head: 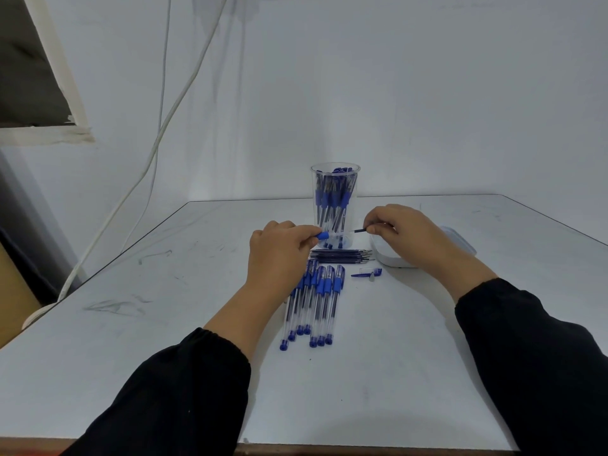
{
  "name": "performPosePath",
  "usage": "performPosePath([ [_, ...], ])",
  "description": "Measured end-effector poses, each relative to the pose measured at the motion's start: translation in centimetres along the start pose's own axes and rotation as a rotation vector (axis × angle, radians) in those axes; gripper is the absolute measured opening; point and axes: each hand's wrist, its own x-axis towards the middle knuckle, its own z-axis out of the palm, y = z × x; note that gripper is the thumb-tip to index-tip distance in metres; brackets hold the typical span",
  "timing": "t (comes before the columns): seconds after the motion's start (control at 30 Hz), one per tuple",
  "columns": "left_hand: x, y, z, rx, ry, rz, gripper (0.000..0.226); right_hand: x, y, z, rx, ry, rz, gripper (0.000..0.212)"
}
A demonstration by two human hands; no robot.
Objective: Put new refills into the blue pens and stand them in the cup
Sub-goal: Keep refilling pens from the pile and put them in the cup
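Before the cup, hands hold a pen and a refill

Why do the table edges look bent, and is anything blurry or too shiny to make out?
Head view: the wide lens bows the table edges; light is soft and even, shadows faint; the clear cup shows slight glare; the left hand and right hand look a little soft.

A white cable hangs down the wall behind the grey table.
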Motion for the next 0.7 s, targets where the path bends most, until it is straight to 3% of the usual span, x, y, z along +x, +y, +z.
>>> performPosePath([
  [0.5, 0.0, 0.2, 0.2, 0.01, -0.01, 0.021, 0.029, -0.3, -1.0, 0.0, 0.043, -0.007, 0.002, 0.014],
  [0.7, -0.1, 0.5, 0.1, 0.001, -0.023, 0.051, 0.028, -0.4, -2.2, 0.9, 0.232, -0.037, 0.032, 0.01],
])
